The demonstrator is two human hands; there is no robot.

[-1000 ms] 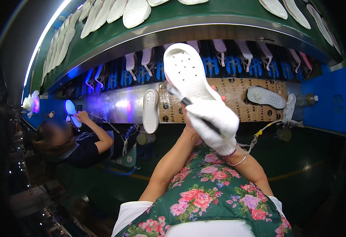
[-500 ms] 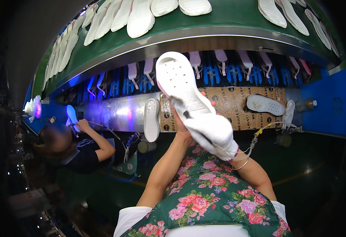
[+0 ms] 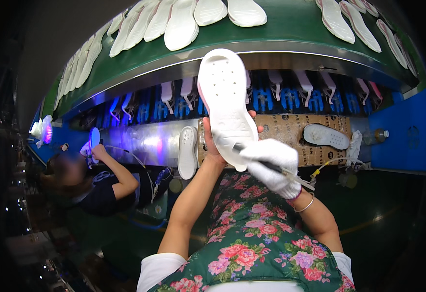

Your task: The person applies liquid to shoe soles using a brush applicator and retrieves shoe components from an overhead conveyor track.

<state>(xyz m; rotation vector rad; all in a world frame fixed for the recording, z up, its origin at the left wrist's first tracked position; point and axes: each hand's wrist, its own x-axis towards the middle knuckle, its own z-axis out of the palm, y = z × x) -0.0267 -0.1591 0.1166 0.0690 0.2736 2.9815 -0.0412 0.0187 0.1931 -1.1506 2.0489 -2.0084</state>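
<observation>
A white shoe sole (image 3: 226, 90) with small holes in its heel end is held up in front of me, hollow side showing. My bare left hand (image 3: 212, 144) supports it from underneath, with fingertips showing past its right edge. In a white knit glove, my right hand (image 3: 277, 163) is closed around a slim dark-tipped brush (image 3: 267, 165). The brush tip lies at the inner surface near the sole's lower end; whether it touches is hard to tell. A thin pale tube runs from near the right wrist.
Another sole (image 3: 188, 152) lies on the metal bench, and a grey-white one (image 3: 326, 136) rests on brown cardboard (image 3: 281, 127). Many soles line the green conveyor (image 3: 281, 36). Pink-strapped pieces hang beneath it. A co-worker (image 3: 108, 180) sits at left; a bottle (image 3: 376, 136) stands at right.
The sole has moved up slightly and turned more upright. My gloved right hand has shifted off it toward the right, uncovering its lower end and the brush.
</observation>
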